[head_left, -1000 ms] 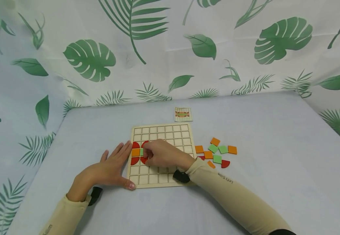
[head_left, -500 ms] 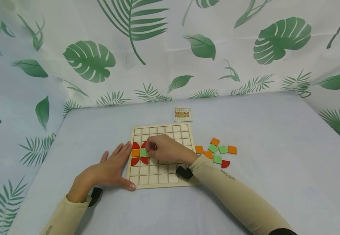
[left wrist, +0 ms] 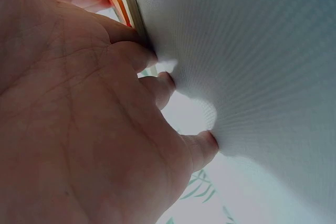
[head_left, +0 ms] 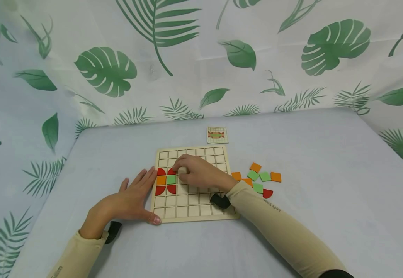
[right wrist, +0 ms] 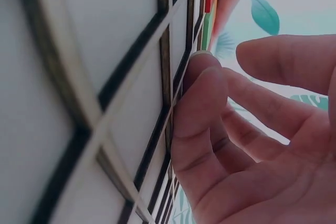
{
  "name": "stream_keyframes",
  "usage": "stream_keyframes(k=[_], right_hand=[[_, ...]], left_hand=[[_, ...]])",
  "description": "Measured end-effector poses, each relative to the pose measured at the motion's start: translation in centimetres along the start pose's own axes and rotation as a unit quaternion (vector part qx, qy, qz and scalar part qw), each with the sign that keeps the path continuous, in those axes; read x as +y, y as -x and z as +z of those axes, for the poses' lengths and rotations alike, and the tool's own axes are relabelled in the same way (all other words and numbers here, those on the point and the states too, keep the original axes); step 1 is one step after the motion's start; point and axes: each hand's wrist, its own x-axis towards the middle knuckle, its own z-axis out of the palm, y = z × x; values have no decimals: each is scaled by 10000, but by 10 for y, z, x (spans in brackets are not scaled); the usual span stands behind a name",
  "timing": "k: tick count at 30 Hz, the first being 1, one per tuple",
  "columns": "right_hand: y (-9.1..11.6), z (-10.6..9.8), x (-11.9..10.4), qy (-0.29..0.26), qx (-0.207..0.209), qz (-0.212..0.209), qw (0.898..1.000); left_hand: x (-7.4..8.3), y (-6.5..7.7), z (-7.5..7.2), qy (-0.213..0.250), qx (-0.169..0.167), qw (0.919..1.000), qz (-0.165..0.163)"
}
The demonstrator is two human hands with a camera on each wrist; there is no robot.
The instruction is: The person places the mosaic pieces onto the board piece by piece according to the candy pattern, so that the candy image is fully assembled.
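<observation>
My left hand (head_left: 130, 200) rests beside the pale wooden grid board (head_left: 182, 214), fingers spread, fingertips and thumb at its left edge. In the left wrist view its palm (left wrist: 89, 114) shows, with fingertips on the cloth. My right hand (head_left: 201, 172) is over the board's middle, fingers bent, a gap between thumb and index finger. The index fingertip is at the upper inner red quarter-circle (head_left: 172, 171). No piece shows between the bent fingers (right wrist: 202, 98) in the right wrist view. A green square (head_left: 171, 179) and an orange square (head_left: 161, 180) lie between red quarter-circles in the left columns.
Right of the board lie loose pieces, among them an orange square (head_left: 276, 177), a green square (head_left: 265, 176) and a red quarter-circle (head_left: 267, 193). A small pattern card (head_left: 217, 135) lies behind the board. A leaf-print curtain (head_left: 187, 85) rises behind the table.
My right hand has moved off the green square, slightly up and to the right, uncovering it and the lower red quarter-circle. The left hand has not moved.
</observation>
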Motion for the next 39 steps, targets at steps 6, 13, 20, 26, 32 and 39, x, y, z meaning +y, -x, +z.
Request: stream_keyframes(k=[6, 13, 20, 26, 32, 39], right_hand=[[3, -2, -1, -78, -61, 208, 9997], [19, -12, 0, -240, -278, 374, 9986], [54, -27, 6, -858, -717, 710, 9912], [68, -35, 14, -1132, -905, 576, 9878], [76, -55, 23, -1342, -636, 859, 9852], [83, -80, 43, -1086, -240, 1040, 9883]], left_hand=[[0, -2, 1, -46, -11, 10000, -53], [2, -4, 4, -35, -12, 10000, -13], [0, -3, 5, -14, 14, 10000, -9], [1, 1, 3, 54, 72, 9999, 104], [3, 0, 2, 106, 53, 9999, 111], [2, 2, 2, 58, 34, 9999, 82]])
